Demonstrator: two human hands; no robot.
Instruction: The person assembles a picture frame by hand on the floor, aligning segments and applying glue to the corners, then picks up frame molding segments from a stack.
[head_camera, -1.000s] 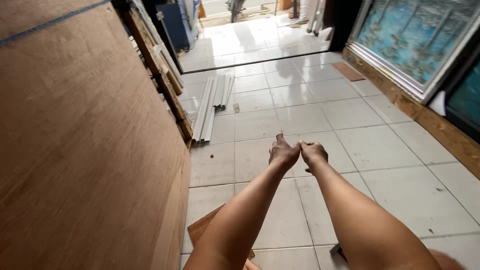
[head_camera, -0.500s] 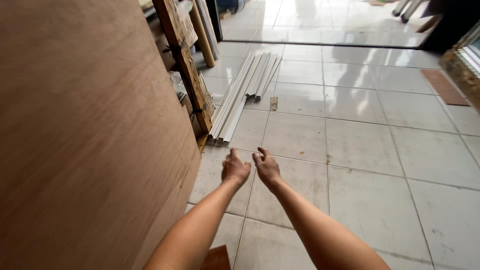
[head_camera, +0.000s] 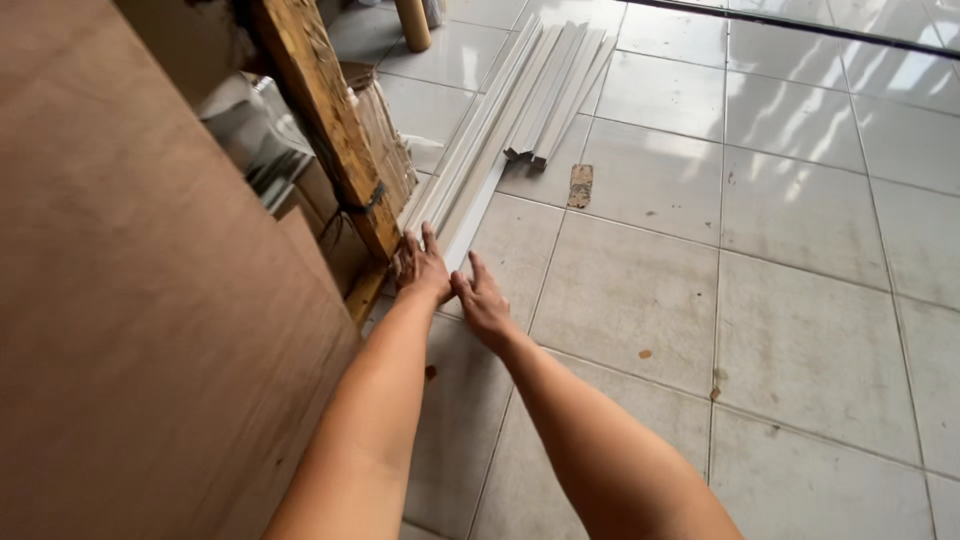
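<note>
Both hands reach out empty, fingers spread: the left hand (head_camera: 421, 268) and right hand (head_camera: 484, 298) hover at the near end of the long white metal strips (head_camera: 520, 105) lying on the pale tiled floor (head_camera: 800, 210), just beside a slanted wooden beam (head_camera: 325, 115).

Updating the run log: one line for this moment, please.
left hand: open, reaching toward white strips | right hand: open, beside left | nothing held | plywood sheet at left

We count two bare hands (head_camera: 455, 285), one large brown plywood sheet (head_camera: 140, 330), one slanted wooden beam (head_camera: 325, 110), and one bundle of long white metal strips (head_camera: 520, 100).
</note>
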